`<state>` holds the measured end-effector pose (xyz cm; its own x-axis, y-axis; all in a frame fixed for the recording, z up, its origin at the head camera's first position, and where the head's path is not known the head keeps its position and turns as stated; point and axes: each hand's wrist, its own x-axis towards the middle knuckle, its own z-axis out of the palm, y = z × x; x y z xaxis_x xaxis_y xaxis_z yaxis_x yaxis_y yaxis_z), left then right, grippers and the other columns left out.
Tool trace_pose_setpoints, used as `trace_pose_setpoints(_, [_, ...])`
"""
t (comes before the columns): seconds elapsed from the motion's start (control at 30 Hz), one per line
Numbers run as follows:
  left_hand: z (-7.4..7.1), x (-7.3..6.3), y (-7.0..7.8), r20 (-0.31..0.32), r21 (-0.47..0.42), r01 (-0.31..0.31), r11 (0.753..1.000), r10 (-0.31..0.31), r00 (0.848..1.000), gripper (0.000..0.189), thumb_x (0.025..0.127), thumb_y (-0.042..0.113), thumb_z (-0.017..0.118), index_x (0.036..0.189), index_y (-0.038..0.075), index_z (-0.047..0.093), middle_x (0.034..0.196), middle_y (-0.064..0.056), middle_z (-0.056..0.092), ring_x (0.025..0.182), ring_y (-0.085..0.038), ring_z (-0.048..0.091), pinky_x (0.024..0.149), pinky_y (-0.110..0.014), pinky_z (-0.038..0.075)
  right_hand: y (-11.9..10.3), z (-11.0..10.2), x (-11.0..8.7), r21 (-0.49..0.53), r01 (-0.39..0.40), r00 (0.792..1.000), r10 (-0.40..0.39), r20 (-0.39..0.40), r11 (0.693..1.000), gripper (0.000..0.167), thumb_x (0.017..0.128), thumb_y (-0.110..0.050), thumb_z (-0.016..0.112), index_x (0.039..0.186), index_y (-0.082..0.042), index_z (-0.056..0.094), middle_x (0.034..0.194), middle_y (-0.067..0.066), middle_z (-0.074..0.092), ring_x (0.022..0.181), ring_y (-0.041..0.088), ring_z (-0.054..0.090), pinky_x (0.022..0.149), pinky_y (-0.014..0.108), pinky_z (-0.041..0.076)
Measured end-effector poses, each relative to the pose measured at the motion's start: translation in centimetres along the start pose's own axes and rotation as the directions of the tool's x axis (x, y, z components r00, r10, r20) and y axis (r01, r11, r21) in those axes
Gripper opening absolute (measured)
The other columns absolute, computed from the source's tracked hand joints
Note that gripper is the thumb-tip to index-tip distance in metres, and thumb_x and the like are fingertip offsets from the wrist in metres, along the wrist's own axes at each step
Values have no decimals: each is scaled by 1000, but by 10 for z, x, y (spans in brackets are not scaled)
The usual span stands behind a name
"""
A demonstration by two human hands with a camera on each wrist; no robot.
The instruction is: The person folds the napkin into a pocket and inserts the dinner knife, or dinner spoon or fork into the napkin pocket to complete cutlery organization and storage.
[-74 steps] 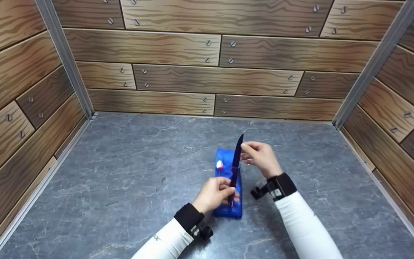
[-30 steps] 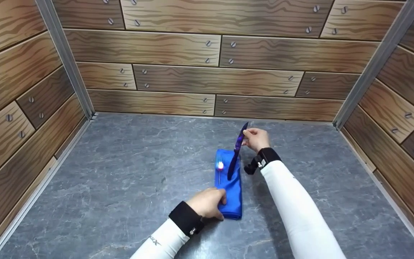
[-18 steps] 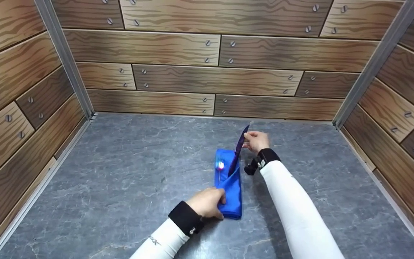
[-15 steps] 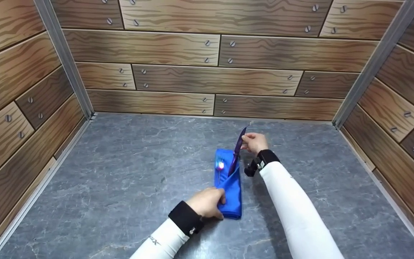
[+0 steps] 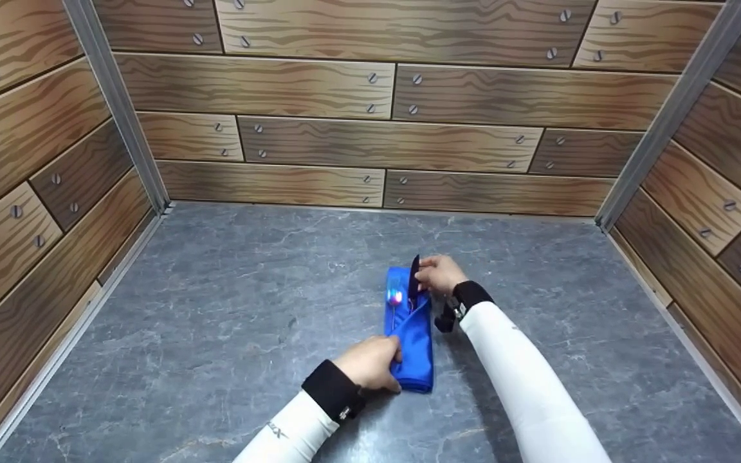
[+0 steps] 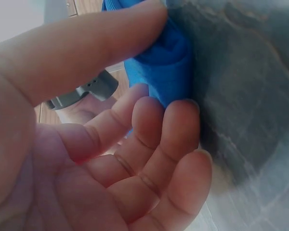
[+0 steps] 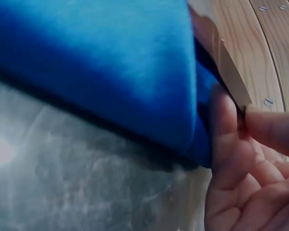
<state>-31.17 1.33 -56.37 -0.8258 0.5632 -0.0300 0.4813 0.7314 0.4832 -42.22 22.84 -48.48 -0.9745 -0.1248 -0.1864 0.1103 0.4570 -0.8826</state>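
A folded blue napkin lies lengthwise on the grey surface, its upper layer forming a slanted pocket. My left hand holds the napkin's near left side; in the left wrist view the thumb lies on the cloth and curled fingertips meet its edge. My right hand pinches the blade of a dark purple knife between thumb and fingers, tip pointing away. The knife's handle is mostly hidden inside the pocket. To its left, a shiny iridescent fork lies on the napkin, its lower handle covered.
Wood-plank-patterned walls enclose the marbled grey surface at the back and both sides, with metal strips at the corners. Black wrist straps with small cameras sit on both wrists.
My left hand let go of the knife handle and moved to the napkin's side. My right hand first went farther back with the knife, then came nearer, sliding its handle into the pocket.
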Motion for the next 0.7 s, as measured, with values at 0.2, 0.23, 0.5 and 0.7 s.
trace_pose_setpoints(0.2, [1,1,-1,-12,20,1,1000,-1,1000,47,76,25,108,108,17,73,98,6,72,88,-7,61,85,-26,60,-4,1,-4,-71,31,999,-30,14,997,49,104,5,69,148,26,60,98,8,76,63,1,63,64,14,54])
trace_pose_setpoints(0.23, [1,1,0,-12,20,2,1000,-1,1000,47,76,25,107,108,17,74,99,5,73,89,-7,62,85,-27,60,-5,0,-5,-85,35,999,-34,15,996,47,104,4,71,145,25,62,97,7,77,63,2,62,64,14,54])
trace_pose_setpoints(0.5, [1,1,1,-6,30,19,999,-19,1000,44,77,25,108,109,15,78,100,5,76,91,-8,65,87,-27,62,-8,-9,-16,-188,-18,997,31,66,982,9,100,-1,81,91,-2,79,73,-10,64,65,2,59,66,15,50])
trace_pose_setpoints(0.7, [1,2,2,-4,33,28,999,-28,1000,44,77,26,108,110,14,80,100,4,77,90,-9,65,86,-28,62,-5,-11,-21,-266,-35,997,51,56,963,18,95,-7,87,80,-13,79,75,-13,64,79,8,55,74,19,46])
